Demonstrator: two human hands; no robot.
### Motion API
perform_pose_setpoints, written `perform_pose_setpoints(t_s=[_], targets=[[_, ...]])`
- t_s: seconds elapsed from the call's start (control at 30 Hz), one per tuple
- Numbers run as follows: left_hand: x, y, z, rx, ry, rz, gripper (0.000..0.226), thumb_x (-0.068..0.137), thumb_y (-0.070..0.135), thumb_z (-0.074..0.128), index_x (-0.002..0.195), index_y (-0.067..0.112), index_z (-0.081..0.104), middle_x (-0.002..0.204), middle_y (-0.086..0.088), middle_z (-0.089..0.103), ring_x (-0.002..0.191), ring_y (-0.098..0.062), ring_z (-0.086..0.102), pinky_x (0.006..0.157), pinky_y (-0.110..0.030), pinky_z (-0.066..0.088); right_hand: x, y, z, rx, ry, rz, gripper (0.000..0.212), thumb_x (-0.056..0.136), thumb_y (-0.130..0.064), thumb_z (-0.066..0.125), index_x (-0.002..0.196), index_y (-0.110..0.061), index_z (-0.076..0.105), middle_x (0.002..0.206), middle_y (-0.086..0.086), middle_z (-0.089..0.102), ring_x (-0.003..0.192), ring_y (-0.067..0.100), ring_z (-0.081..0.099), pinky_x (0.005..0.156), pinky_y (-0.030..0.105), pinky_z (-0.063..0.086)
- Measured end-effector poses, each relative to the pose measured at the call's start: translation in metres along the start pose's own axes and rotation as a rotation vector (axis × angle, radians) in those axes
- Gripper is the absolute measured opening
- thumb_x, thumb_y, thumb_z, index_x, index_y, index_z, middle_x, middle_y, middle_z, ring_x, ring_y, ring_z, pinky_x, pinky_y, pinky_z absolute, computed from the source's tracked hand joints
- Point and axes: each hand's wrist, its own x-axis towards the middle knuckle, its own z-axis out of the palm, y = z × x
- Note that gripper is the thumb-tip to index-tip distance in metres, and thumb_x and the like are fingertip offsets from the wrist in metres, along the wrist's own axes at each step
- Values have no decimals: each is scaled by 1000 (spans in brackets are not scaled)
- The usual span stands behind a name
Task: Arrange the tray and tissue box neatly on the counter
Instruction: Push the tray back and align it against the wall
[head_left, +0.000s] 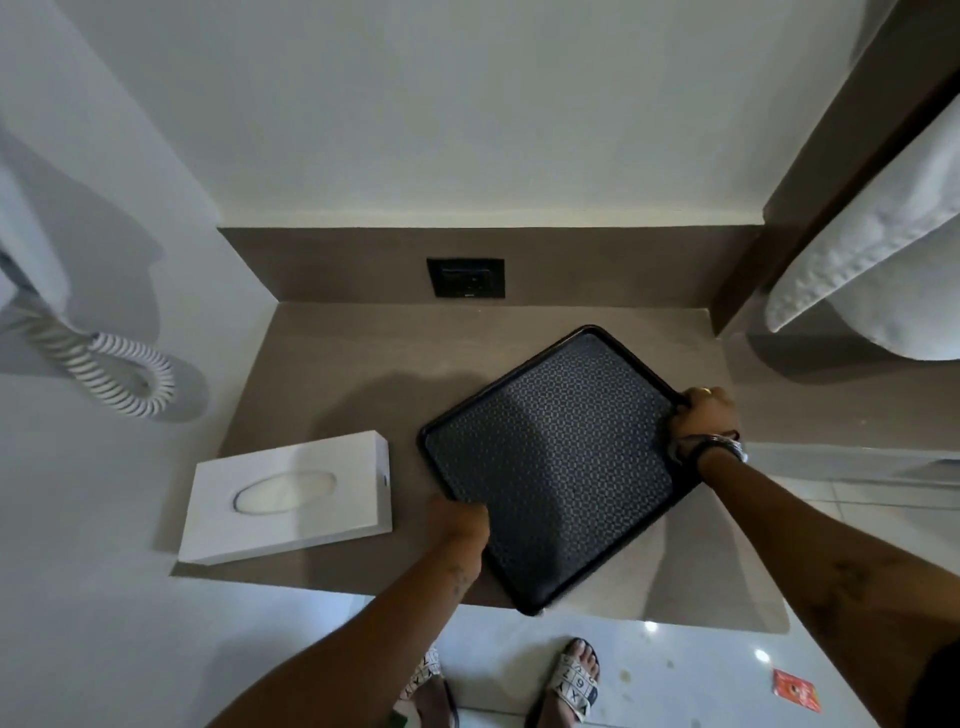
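A hotel-style room nook: both hands grip a tray (556, 467) on a built-in brown counter (337, 374). Behind the grip sits a wall socket (465, 278); far left of it hangs a coiled white cord (111, 371), and right above are folded white towels (872, 249).

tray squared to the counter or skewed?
Skewed: the tray sits diagonal, near corner overhanging the counter edge, both hands gripping it.
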Motion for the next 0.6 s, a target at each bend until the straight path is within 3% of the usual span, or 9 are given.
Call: perform_pose_setpoints(t_s=[0.1,0.2,0.27,0.4,0.53,0.6], targets=[[28,26,-19,43,62,191,24,91,9,60,111,-3,64,118,-25,65,109,-40,62,91,-39,49,-31,3,1,234,26,189,27,85,-11,60,109,-1,70,118,25,63,104,40,61,93,40,49],[54,51,-36,45,-6,298,12,88,3,57,90,-4,67,95,-21,69,92,-36,67,74,-41,54,-61,-1,11,378,57,315,27,82,-5,63,107,1,71,112,25,67,99,37,64,88,35,49],[73,63,-44,110,-24,355,10,86,2,56,80,3,65,86,-17,68,83,-35,67,64,-35,49,-76,-9,21,464,72,368,23,81,0,63,103,4,69,107,25,67,98,38,64,88,36,50],[98,69,-54,196,-24,411,11,86,4,57,79,3,65,87,-18,70,77,-32,64,63,-32,45,-91,-23,38,509,120,377,15,80,5,58,92,3,68,91,19,66,91,39,64,83,39,52],[106,64,-54,194,-7,442,15,84,-3,55,69,0,56,86,-25,70,84,-41,68,61,-33,46,-93,-22,50,451,118,350,23,90,-1,53,108,4,68,115,27,63,101,41,61,92,42,51],[99,64,-54,225,14,459,7,82,-1,56,82,-8,59,97,-27,67,91,-43,66,71,-40,56,-97,-23,49,408,109,318,26,93,-3,56,117,6,65,122,28,58,109,43,57,96,43,47]])
